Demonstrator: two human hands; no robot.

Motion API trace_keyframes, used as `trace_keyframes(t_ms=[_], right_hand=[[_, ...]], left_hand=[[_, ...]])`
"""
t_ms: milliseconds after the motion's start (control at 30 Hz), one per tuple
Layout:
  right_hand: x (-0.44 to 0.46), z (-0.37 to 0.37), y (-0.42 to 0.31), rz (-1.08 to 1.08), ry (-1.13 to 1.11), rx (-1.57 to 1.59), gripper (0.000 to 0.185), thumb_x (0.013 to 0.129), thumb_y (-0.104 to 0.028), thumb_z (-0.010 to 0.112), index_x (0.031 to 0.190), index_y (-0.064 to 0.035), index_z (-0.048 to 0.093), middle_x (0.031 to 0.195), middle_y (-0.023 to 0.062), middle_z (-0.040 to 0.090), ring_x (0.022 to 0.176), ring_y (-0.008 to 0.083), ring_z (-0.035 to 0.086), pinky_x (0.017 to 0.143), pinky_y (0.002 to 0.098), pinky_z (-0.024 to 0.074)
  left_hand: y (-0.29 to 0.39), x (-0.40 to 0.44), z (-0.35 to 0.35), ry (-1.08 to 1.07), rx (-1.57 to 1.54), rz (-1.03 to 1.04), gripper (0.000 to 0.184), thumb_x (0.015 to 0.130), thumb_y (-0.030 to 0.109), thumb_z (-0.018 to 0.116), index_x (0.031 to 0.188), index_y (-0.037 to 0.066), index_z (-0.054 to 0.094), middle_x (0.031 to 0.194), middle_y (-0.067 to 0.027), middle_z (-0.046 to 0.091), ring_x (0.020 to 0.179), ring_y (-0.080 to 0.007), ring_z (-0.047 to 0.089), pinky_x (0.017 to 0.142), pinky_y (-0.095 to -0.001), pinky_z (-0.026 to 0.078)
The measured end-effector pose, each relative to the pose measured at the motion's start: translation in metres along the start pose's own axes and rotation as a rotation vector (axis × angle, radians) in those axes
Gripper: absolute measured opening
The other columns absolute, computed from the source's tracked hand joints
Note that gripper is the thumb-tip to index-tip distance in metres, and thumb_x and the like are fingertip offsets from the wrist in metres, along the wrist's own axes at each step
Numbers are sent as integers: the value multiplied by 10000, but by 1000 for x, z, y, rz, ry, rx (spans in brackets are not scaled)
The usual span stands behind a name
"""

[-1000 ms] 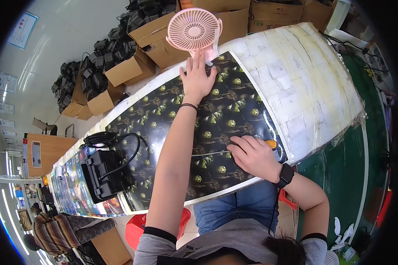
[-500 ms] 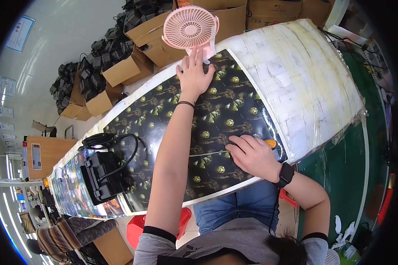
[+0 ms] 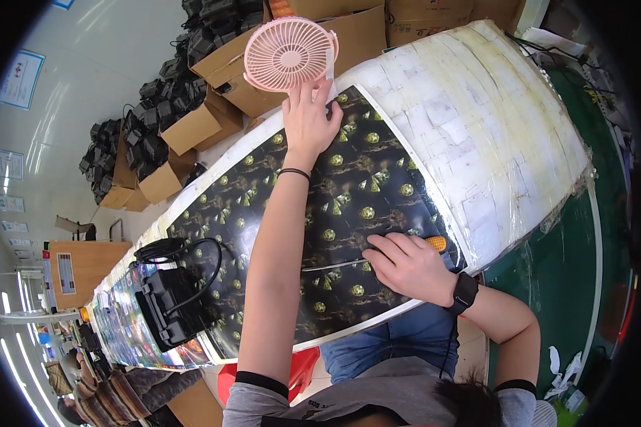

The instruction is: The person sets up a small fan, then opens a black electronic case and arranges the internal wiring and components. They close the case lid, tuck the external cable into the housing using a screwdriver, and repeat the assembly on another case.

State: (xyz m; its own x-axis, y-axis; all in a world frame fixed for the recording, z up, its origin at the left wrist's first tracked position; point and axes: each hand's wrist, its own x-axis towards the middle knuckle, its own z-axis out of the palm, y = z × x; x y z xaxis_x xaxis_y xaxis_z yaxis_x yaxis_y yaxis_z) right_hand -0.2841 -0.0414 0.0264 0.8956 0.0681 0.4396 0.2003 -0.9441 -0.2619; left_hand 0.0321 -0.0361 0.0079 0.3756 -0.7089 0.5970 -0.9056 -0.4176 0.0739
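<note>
My left hand [image 3: 310, 124] reaches across to the far edge of the table, its fingers against the base of a pink fan [image 3: 290, 55]; the thumb is bent in at the side. The fingers partly cover the base, so the exact hold is hidden. Close to my body, my right hand [image 3: 414, 267] curls palm down over a screwdriver [image 3: 436, 243]. Its orange-yellow handle end pokes out beyond the knuckles, and a long thin shaft runs out to the left from beneath the fingers. Under both hands lies a black mat [image 3: 263, 206] with a yellow-green pattern.
A black boxy device [image 3: 171, 306] with a coiled cable sits at the table's left. White taped covering [image 3: 477, 128] spans the right end. Beyond the table stand cardboard boxes [image 3: 203, 124] with black devices. A red stool [image 3: 303, 373] is below the near edge; another person [image 3: 114, 398] is lower left.
The fingers of my left hand have drawn closer together at the fan's base, and the thumb has bent in. My right hand stays over the screwdriver. The view has shifted slightly.
</note>
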Motion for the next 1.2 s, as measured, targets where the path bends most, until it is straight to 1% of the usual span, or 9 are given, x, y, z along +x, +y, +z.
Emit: trace_keyframes(t_ms=[100,200,300,400,500,700,800,1100,1200], right_hand=[[-1,1,0,13,-5,12,270,790,-182,681,1048,-104,669,1125,42,641,982,174,601,788,281,495],[0,-1,1,3,-11,-4,279,785,-195,685,1049,-104,667,1127,42,641,971,167,602,776,274,491],[0,1,1,2,-1,0,285,782,-204,688,1049,-105,668,1128,43,640,972,164,601,776,273,489],[0,1,1,-1,-11,-11,287,782,-207,689,1049,-106,668,1128,42,640,972,162,600,776,270,487],[-1,0,1,-1,-16,-17,286,782,-208,689,1048,-106,667,1127,42,640,971,162,600,773,269,485],[-1,1,1,-4,-4,-15,286,784,-205,687,1051,-106,665,1127,42,639,966,161,600,768,265,484],[-1,1,1,-2,-5,-8,282,784,-203,686,1049,-107,662,1127,42,638,963,160,600,766,265,483],[-1,0,2,2,0,0,282,784,-212,687,1044,-105,661,1127,44,639,962,158,601,764,267,484],[-1,1,2,1,-4,0,284,784,-213,687,1045,-105,664,1128,46,640,962,159,601,767,268,486]], left_hand=[[-2,6,4,-14,42,-5,461,825,307,614,1241,111,638,1040,-76,554,1007,-260,519,840,-401,410],[-1,9,4,-83,82,-34,470,847,326,617,1283,152,629,1060,-66,563,1045,-269,526,850,-420,423],[0,8,3,-85,101,-41,448,853,340,608,1249,133,647,1053,-74,561,1047,-274,526,848,-425,426],[-4,7,10,-53,134,-85,431,853,349,603,1209,113,664,1051,-80,565,1049,-278,527,845,-431,428],[-4,6,10,-25,121,-68,409,847,341,613,1171,99,676,1045,-82,580,1049,-274,535,841,-433,430],[-7,6,12,50,47,-53,348,853,280,620,1159,131,691,1025,-47,610,1028,-250,564,828,-409,440],[-6,6,12,49,42,-21,351,864,265,615,1185,143,683,1018,-35,614,1018,-243,570,823,-403,443],[-6,8,11,-113,130,-36,422,915,357,543,1271,153,641,1080,-59,563,1064,-257,514,862,-417,407],[-6,8,11,-139,157,-36,436,919,367,528,1286,155,629,1085,-59,559,1070,-260,508,860,-421,398]])
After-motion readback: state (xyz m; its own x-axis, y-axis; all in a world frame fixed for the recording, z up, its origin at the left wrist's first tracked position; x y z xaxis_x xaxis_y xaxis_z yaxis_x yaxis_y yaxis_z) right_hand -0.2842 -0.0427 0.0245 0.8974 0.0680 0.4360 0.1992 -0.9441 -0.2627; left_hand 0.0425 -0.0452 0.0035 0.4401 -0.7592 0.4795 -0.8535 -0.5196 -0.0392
